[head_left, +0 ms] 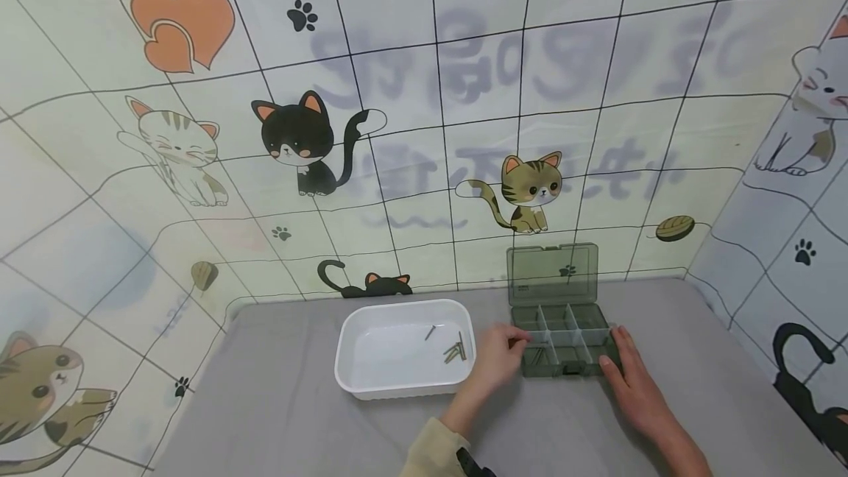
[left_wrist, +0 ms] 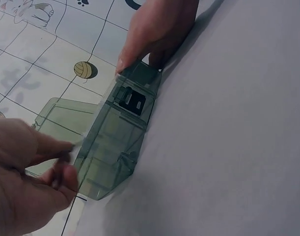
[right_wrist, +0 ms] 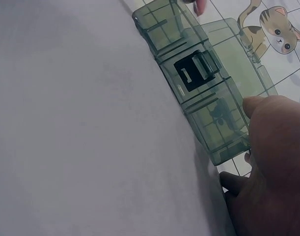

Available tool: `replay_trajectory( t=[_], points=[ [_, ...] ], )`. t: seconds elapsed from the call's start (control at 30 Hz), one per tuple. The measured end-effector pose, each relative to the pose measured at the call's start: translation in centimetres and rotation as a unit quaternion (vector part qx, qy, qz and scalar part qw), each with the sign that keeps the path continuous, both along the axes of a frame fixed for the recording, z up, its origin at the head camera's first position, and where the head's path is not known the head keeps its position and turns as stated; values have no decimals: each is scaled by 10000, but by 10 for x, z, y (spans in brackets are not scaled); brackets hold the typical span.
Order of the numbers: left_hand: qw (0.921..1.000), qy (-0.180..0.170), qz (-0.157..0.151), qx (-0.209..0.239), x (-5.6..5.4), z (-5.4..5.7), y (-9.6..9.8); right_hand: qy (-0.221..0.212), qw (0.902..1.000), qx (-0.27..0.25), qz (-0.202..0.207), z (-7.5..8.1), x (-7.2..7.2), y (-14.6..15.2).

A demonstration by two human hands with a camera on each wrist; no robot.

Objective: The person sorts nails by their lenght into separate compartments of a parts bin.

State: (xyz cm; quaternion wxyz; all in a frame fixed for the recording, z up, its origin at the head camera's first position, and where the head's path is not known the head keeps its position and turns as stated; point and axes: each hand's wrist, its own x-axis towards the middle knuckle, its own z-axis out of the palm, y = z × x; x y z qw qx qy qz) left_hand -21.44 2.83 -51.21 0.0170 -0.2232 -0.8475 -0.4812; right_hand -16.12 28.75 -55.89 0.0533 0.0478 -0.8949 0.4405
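Observation:
A green see-through compartment box [head_left: 566, 370] stands on the table with its lid [head_left: 553, 276] raised at the back. My left hand [head_left: 497, 359] is over the box's left side, thumb and forefinger pinching a small screw [left_wrist: 78, 144], mostly hidden by the fingertips. Slender screws [head_left: 539, 355] lie in the front left compartment. At the right end, my right hand [head_left: 637, 392] grips the box, its thumb [right_wrist: 258, 104] over the rim and its fingers along the outer side. The black latch [right_wrist: 193, 71] faces the front.
Left of the box is a white tray [head_left: 380, 390] holding several brass-coloured screws [head_left: 454, 352] and a silver one [head_left: 430, 332]. Grey cloth [head_left: 285, 389] covers the table. A cat-print sheet [head_left: 411, 241] hangs behind and at both sides.

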Motion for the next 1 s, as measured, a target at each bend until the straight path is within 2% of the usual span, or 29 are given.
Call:
replay_trajectory(
  t=[0.13,0.4,0.63,0.83,1.0],
  points=[
    [9996,51,-162,-236,3,4,-2,13,10000,7,12,1,0,0],
    [9997,-169,-78,134,2,8,-7,38,10000,-10,16,2,1,-1],
    [9993,-127,-87,349,3,11,-14,-152,9999,57,-12,4,0,-2],
    [9970,-273,1,724,5,22,-20,-70,10000,18,-2,4,0,-1],
    [9959,-302,184,837,1,31,-30,-22,10000,3,-11,3,1,-1]
  ],
)
